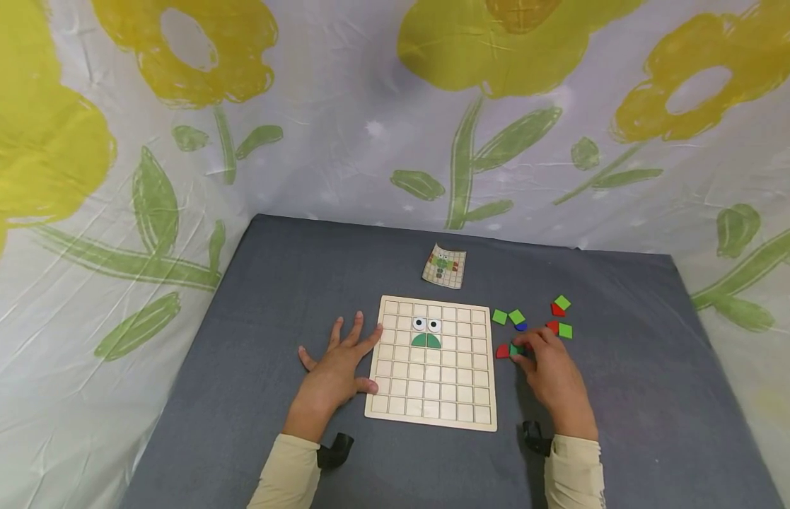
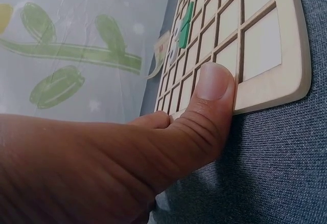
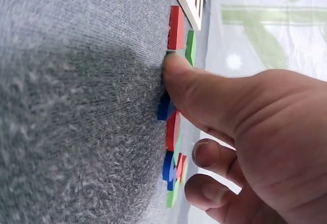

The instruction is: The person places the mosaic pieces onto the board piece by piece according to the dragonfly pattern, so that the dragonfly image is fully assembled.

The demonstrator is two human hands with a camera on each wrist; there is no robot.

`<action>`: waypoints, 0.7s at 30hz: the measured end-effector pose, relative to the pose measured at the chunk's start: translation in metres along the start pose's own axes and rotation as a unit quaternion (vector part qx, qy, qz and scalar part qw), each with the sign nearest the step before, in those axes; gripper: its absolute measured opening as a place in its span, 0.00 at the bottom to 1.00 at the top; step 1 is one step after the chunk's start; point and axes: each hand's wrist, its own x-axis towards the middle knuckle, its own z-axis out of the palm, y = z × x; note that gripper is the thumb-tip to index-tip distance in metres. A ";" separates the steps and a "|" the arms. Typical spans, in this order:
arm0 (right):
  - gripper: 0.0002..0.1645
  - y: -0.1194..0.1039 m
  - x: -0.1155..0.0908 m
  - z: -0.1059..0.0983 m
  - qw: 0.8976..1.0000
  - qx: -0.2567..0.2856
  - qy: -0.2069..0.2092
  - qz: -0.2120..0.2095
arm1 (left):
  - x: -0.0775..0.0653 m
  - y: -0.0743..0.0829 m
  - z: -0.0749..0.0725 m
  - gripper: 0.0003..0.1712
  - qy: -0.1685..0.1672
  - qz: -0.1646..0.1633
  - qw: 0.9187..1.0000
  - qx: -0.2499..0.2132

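Note:
A wooden grid board [image 1: 401, 389] lies flat on the grey cloth. Two round eye pieces [image 1: 419, 324] and two dark green quarter-circle pieces [image 1: 419, 341] sit in its upper cells. Along the board's left edge rests my left hand [image 1: 334, 375], fingers spread, its thumb over the rim in the left wrist view. To the right of the board, my right hand [image 1: 550, 375] pinches a small dark green piece [image 1: 514, 350] low over the cloth; the fingers hide much of it. A red quarter-circle piece [image 1: 502, 351] lies right beside that green one.
Light green squares [image 1: 499, 317], red pieces [image 1: 558, 309] and a blue piece [image 1: 521, 326] are scattered right of the board, some overlapping. More blue pieces [image 3: 168, 165] show under the right hand. A curled pattern card [image 1: 455, 276] lies behind the board. Flower-printed fabric [image 1: 344, 177] borders the table.

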 end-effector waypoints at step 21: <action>0.14 -0.006 0.002 -0.005 1.000 0.018 -0.011 0.009 | -0.001 -0.001 0.001 0.61 0.008 0.005 1.000 -0.004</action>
